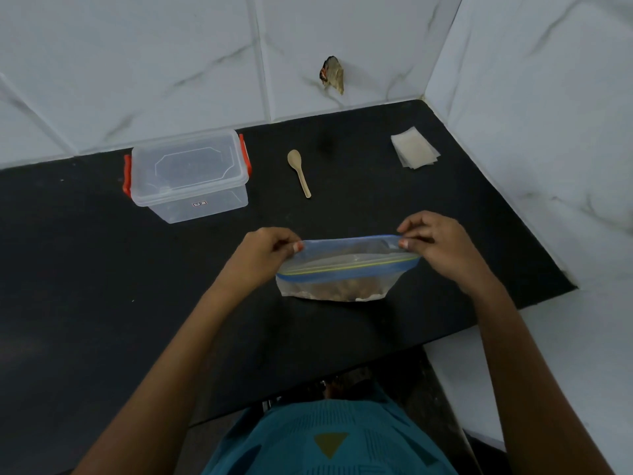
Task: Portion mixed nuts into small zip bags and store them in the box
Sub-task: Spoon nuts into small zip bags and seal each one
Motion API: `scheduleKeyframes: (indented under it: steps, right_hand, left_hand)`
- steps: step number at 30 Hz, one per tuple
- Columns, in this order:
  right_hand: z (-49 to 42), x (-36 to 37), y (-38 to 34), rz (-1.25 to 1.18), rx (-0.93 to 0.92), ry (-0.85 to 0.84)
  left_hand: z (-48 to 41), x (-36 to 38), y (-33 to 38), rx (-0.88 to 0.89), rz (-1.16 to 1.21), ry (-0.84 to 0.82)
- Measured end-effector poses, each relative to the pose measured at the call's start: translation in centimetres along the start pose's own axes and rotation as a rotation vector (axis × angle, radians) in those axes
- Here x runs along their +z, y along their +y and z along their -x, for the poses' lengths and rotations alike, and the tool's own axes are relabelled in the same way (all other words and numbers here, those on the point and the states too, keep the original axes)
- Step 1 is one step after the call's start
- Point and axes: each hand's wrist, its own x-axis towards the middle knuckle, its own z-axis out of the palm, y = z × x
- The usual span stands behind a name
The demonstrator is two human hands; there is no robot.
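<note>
Black counter [85, 269] is occupied by 1 clear lidded box [186, 173] w/ 2 red clips [127, 174], back left, and 1 zip bag of nuts [346, 269], centre, pinched at its top corners by left hand [265, 255] and right hand [438, 248]. 1 wooden spoon [299, 173] is laid btwn box and small-bag stack [414, 150] (count unclear); box label [199, 203] can't be read.

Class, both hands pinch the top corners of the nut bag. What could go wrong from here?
1. The nut bag looks open, held up by the left hand and right hand pinching its corners; let go, it may slump and spill.
2. The box has its lid on, so filled bags must wait.
</note>
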Motion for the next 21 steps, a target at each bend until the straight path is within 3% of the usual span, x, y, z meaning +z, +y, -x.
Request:
scheduleKeyframes:
  steps: [4, 8, 11, 15, 18, 21]
  right_hand:
    - [-0.9, -0.4, 0.6, -0.282, 0.166, -0.094]
    - [-1.5, 0.8, 2.6, -0.873, 0.355, -0.128]
    - [-1.7, 1.8, 3.9, -1.243, 0.388, -0.173]
    - [-1.8, 2.2, 5.1, -1.369, 0.335, -0.202]
    - [-1.7, 2.2, 4.7, -1.392, 0.356, -0.188]
    - [-1.4, 2.0, 3.9, -1.276, 0.39, -0.113]
  left_hand:
    - [-0.8, 0.0, -0.5, -0.164, 0.441, -0.062]
    - [-1.2, 0.7, -1.3, -0.368, 0.95, -0.057]
    - [-1.1, 1.1, -1.5, -0.424, 1.319, -0.054]
    - [-0.7, 1.6, -2.6, -0.397, 1.654, -0.169]
    - [-0.5, 1.9, -2.6, -0.42, 1.65, -0.208]
    - [-0.4, 1.8, -2.0, -0.49, 1.625, -0.126]
